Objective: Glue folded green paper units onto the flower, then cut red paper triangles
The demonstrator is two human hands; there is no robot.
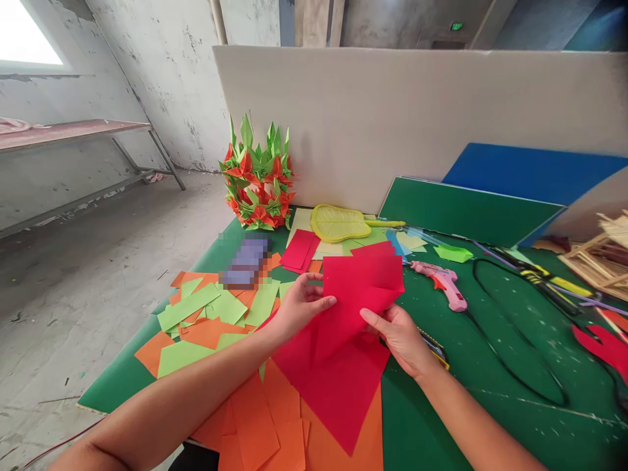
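In the head view, a creased sheet of red paper (360, 281) is raised between my two hands. My left hand (307, 304) pinches its left edge, thumb on the near face and fingers partly hidden behind. On the right side, my right hand (396, 333) grips the sheet with the thumb in front; its other fingers are mostly covered. Below lies more red paper (346, 405), its corner pointing toward me, over orange sheets (265, 425). Whether the red pieces are joined I cannot tell. A utility knife (434, 347) lies partly hidden beside my right wrist.
Green and orange paper pieces (210, 307) litter the left, near a blurred phone-like object (245, 261). A folded-paper flower piece (258, 176) stands at the back. A yellow fly swatter (341, 224) lies behind the red sheet. A pink glue gun (444, 284) with its black cable is at right.
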